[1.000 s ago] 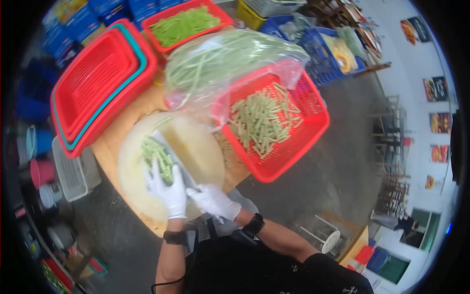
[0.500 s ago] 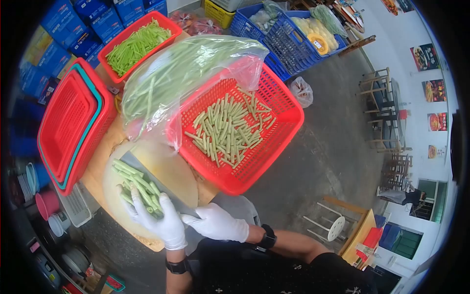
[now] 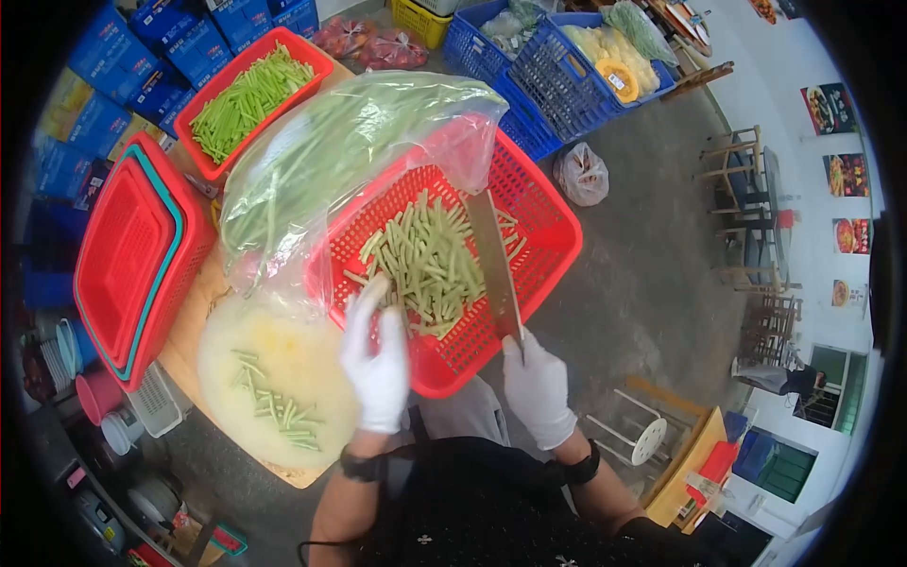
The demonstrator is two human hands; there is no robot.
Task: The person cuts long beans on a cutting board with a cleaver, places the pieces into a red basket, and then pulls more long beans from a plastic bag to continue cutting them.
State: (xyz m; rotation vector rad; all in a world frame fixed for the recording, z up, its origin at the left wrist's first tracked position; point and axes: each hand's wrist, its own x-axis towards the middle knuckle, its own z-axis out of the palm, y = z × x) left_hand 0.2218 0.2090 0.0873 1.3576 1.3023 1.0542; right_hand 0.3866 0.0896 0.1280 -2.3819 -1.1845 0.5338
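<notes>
My left hand, white-gloved, is open at the near left rim of a red basket, fingers apart. My right hand, also gloved, grips the handle of a cleaver, whose blade stretches over the basket. Inside the basket lies a heap of cut green beans. Some cut pieces remain on the round pale cutting board at the left. A clear plastic bag of long beans lies beyond the board and overlaps the basket's left edge.
Stacked red baskets stand left of the board. Behind them is a red basket of cut green stalks. Blue crates and a tied plastic bag sit on the floor beyond. A round stool stands at the right.
Both hands have moved right from the board to the basket. The cleaver has swung over the basket, its heap looks larger, and most pieces have left the board. My left hand has opened.
</notes>
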